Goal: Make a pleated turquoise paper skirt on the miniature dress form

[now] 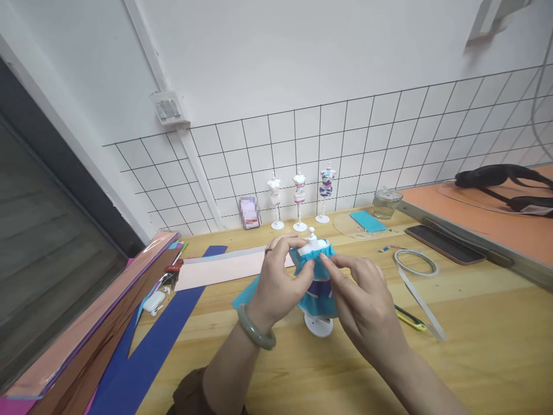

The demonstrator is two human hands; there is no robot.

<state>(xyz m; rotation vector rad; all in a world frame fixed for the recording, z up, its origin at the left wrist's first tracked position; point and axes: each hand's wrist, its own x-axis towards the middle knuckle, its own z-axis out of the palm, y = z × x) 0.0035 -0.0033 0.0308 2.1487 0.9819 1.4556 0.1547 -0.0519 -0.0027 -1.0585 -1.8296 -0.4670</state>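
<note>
Pinching a blue dress point(318, 287) at its gathered top edge, the left hand point(283, 278) is holding from nine o'clock, thumb and forefinger narrow, the right hand point(365, 294) from four o'clock, fingertips likewise close. The dress is sitting on a white mannequin point(313, 247), five o'clock from the view's centre. The step in hand is looking like settling the neckline; the next move is probably calling for light, even pressure.

Four small mannequins point(299, 189), two hands point(281, 282), one bangle point(256, 329), one tape roll point(434, 271)
</note>
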